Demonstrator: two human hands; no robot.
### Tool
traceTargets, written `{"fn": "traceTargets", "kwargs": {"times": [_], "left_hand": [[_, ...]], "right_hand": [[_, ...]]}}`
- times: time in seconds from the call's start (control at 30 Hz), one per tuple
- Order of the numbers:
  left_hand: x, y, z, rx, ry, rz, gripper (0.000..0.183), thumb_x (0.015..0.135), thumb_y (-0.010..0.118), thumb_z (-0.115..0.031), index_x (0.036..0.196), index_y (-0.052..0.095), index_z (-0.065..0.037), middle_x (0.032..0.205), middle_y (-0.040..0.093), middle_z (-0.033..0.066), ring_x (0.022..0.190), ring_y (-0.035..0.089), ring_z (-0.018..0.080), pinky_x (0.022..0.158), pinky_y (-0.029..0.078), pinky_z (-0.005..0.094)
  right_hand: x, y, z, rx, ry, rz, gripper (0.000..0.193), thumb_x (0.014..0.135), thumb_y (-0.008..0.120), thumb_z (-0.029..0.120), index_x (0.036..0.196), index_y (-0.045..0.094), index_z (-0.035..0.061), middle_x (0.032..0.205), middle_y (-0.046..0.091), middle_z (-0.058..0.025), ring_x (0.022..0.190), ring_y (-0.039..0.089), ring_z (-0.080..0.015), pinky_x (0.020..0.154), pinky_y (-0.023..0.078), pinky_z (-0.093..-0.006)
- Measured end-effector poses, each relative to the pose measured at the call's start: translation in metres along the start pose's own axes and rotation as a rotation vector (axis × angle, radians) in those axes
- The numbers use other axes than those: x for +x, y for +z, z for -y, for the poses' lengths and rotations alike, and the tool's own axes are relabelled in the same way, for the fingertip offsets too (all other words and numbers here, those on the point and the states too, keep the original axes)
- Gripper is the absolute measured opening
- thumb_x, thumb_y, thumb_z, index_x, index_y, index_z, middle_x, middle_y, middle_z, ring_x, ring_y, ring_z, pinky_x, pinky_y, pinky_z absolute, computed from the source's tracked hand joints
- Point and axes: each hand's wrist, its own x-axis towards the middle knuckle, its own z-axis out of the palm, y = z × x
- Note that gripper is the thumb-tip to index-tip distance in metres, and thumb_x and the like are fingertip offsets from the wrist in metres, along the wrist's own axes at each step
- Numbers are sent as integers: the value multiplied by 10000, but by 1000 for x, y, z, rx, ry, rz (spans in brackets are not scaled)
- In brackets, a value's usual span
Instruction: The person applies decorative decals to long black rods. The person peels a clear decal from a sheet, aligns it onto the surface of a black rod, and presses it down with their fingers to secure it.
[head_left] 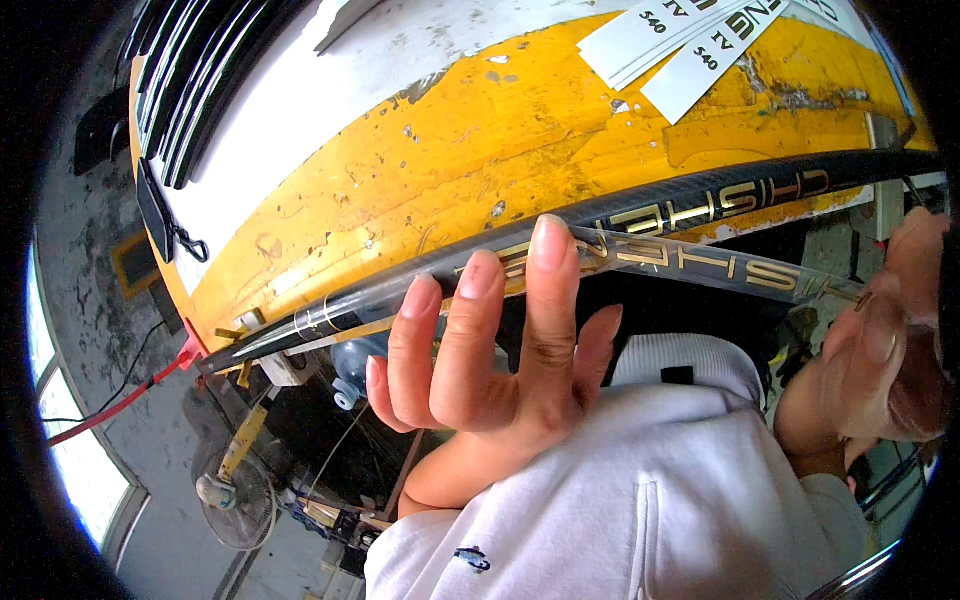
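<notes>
A long black tapered rod [860,170] with gold lettering lies along the near edge of the yellow workbench. Above its middle, my left hand [490,365] has its fingers spread, and the fingertips rest against the rod and the film on it. My right hand [880,340], at the far right, pinches the end of a clear film strip [700,265] bearing gold letters. From my left index fingertip the strip runs taut to the right, apart from the rod there. Gold letters show on the rod behind it. The right fingertips are partly blurred.
White printed decal sheets [690,75] lie at the back right of the worn yellow bench [400,190]. Several black rods [205,90] rest on a white surface at the back left. A red clip with a cable [185,350] hangs at the left corner. A fan [235,495] stands below left.
</notes>
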Motion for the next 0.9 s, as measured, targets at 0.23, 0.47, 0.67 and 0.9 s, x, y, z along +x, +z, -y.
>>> {"fn": "traceTargets", "kwargs": {"times": [0.23,0.47,0.67,0.9], "left_hand": [[-1,2,-4,2,-24,-33,533,930,463,-500,1215,612,-74,1193,500,118,1144,414,273,1013,297,399],[-6,11,-13,-43,-139,-152,272,900,553,-400,1142,614,-294,1168,549,64,1129,469,274,1057,196,432],[-7,7,-12,-19,-94,-102,315,872,611,-385,1162,613,-262,1184,524,104,1145,447,296,1041,237,426],[-1,3,-4,30,18,-67,433,906,554,-448,1190,638,-132,1178,496,166,1145,422,311,976,327,414]], "right_hand": [[4,6,-17,-12,8,-56,325,753,673,-144,1013,561,14,834,591,-59,737,550,-91,686,443,-204],[6,8,-20,-13,6,-56,321,755,669,-143,1013,560,14,832,590,-61,731,546,-92,678,439,-205],[7,10,-21,-12,2,-52,317,758,666,-142,1013,560,14,830,590,-64,725,543,-92,671,436,-205],[8,9,-22,-15,-3,-48,313,761,662,-141,1013,560,14,828,589,-67,719,540,-93,663,432,-206]]}}
